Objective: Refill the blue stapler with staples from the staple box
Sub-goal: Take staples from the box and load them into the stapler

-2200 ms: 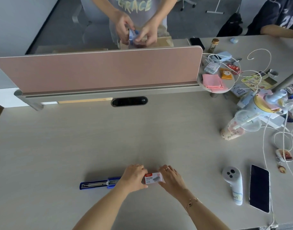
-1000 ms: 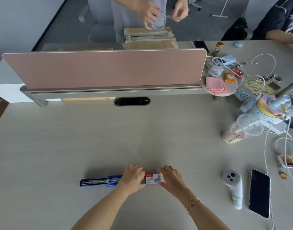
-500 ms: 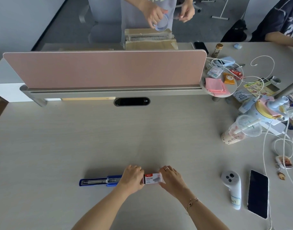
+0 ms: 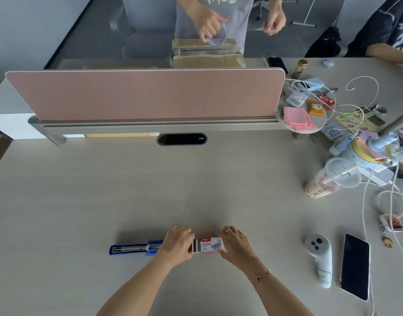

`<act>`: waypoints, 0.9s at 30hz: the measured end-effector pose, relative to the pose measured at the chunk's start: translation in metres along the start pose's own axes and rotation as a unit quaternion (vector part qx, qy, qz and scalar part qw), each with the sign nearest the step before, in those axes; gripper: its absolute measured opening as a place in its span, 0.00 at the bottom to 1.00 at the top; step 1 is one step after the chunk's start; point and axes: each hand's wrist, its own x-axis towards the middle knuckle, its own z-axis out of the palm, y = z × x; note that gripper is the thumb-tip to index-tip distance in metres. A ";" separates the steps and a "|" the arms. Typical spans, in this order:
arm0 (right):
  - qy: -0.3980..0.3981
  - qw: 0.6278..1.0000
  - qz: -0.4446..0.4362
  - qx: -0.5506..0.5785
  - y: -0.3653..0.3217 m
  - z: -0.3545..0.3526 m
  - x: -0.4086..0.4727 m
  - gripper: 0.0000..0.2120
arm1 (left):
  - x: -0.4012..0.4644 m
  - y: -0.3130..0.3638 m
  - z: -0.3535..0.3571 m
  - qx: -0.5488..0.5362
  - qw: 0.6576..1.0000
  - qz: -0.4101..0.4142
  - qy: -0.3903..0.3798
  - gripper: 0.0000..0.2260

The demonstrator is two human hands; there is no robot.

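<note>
Staple box lies on the tabletop at the near centre, held at both ends. Right hand has its grip closed around the box's right end, pinning the sleeve. Left hand has its grip closed at the box's left end, where a grey inner tray now shows a short way out of the sleeve; 0.5 s ago the box looked closed, so the tray has begun to slide out to the left.

Handling judgement: the box is small, light card, easily crushed, so hold the sleeve by its short edges rather than squeezing the broad faces. The staple strips inside are stiff but brittle along their length and likely to snap or scatter if the tray comes out fast; draw it slowly and level.

Blue stapler lies just left of the box, partly under the left wrist, opened flat with the metal staple channel exposed and facing up; unchanged from earlier frames.

Well right of the box: white handheld device and phone. Far beyond the box: pink divider, with another person working behind it.
</note>
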 end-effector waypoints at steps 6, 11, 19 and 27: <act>0.002 1.000 -0.003 -0.001 0.001 0.001 -0.002 0.19 | 0.004 -0.001 -0.002 0.009 1.000 0.003 -0.002 0.15; 0.014 1.000 0.004 0.008 0.007 0.001 -0.005 0.19 | 0.007 0.006 -0.007 -0.013 1.000 -0.008 -0.022 0.11; 0.018 1.000 0.000 0.001 0.008 0.000 -0.007 0.20 | 0.007 0.006 -0.005 -0.061 0.998 -0.022 -0.014 0.14; 0.023 1.000 -0.003 0.017 0.008 -0.001 -0.008 0.16 | 0.006 0.008 -0.010 -0.115 0.993 -0.003 0.000 0.12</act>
